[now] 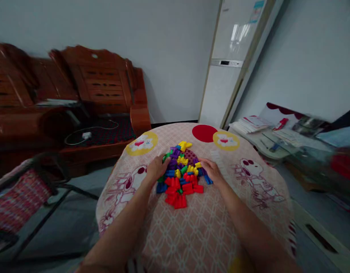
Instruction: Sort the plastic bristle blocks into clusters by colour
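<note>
The blocks [183,170] lie between the left hand [157,167], loosely cupped at their edge, and the right hand [212,170], half-curled opposite (whether either grips any is unclear).

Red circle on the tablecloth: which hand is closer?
Right. The right hand is below the red circle in the picture; the left hand is farther off, below and to the left.
</note>
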`<state>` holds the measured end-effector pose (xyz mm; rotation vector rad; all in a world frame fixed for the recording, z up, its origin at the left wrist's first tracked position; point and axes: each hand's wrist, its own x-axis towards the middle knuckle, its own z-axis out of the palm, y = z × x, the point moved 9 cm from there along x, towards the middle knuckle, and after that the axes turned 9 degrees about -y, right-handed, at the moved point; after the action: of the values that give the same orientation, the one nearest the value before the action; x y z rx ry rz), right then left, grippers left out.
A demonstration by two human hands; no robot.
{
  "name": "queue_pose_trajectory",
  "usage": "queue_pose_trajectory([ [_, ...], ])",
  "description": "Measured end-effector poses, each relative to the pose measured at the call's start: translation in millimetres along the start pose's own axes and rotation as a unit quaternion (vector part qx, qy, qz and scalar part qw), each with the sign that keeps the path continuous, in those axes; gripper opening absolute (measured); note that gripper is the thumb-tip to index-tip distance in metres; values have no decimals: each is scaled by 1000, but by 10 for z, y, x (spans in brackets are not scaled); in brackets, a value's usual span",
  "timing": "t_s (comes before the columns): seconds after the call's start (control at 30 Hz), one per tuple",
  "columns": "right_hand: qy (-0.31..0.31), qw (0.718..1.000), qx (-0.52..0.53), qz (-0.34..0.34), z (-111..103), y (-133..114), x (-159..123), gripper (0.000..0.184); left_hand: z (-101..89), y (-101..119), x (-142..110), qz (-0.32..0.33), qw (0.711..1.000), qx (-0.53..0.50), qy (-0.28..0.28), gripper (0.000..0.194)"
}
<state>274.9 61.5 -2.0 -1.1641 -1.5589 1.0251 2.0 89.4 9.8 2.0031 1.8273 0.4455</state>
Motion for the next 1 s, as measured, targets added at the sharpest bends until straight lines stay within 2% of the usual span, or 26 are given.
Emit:
queue_pose_trajectory([
  [0.1, -35, 999, 35, -17, 217, -71, 25, 52, 114, 424, 82, 75, 997, -12, -2, 53],
  [0.17, -34, 997, 63, -19, 235, -82, 64, 52, 146, 636, 144, 122, 992, -18, -23, 51],
  [0.27, 10, 997, 79, -6, 25, -45, 165, 54, 58, 787, 226, 181, 982, -3, -59, 44],
  [0.37, 65, 996, 51, 13, -267, 13, 306, 61, -163, 742, 179, 201, 978, 21, -55, 39],
  [0.43, 81, 996, 41, 10, -366, 38, 412, 65, -261, 713, -18, 212, 976, 11, -40, 42],
  [0.5, 87, 996, 24, -10, -372, 46, 501, 66, -207, 758, -357, 235, 971, 5, -33, 56],
  [0.6, 76, 996, -35, -33, -255, 72, 564, 63, 153, 906, -931, 256, 965, 48, -39, 94],
  [0.67, 48, 996, -66, -40, -148, 102, 568, 59, 403, 967, -1176, 243, 965, 92, -33, 97],
  [0.7, 32, 996, -70, -42, -107, 115, 561, 58, 483, 976, -1228, 232, 966, 108, -25, 91],
  [0.8, 7, 997, -60, -46, -90, 129, 521, 55, 522, 948, -1121, 223, 967, 125, 6, 69],
  [0.87, 7, 998, -48, -48, -139, 117, 495, 55, 453, 884, -888, 226, 967, 117, 13, 63],
  [1.0, -4, 999, -12, -46, -201, 112, 468, 49, 297, 785, -378, 240, 965, 101, 11, 61],
])
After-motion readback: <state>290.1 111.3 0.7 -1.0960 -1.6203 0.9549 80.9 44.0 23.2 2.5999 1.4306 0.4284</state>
